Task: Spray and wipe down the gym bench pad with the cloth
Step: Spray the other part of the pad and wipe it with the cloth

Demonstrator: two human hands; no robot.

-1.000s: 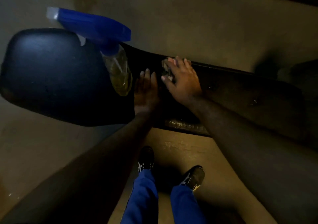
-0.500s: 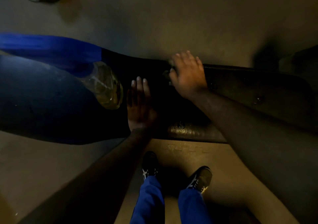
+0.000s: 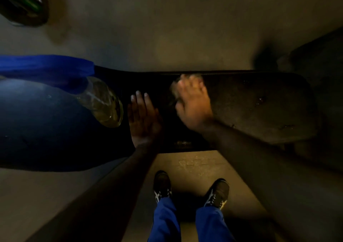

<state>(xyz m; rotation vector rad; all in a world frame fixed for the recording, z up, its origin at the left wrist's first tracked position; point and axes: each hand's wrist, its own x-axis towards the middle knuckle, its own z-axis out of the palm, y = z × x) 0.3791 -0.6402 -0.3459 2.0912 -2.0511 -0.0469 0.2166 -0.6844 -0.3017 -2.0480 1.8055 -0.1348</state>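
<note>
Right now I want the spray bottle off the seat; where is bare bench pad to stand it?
The long bench pad right of the right hand looks bare, out to its rounded end. The middle is crowded: left hand flat, the right pressing the cloth, the spray bottle just left.

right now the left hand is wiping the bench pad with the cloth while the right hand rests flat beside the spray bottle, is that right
Not quite: the hands are swapped. In the head view the right hand, blurred with motion, presses the cloth on the bench pad, while the left hand rests flat and open beside the spray bottle.
</note>
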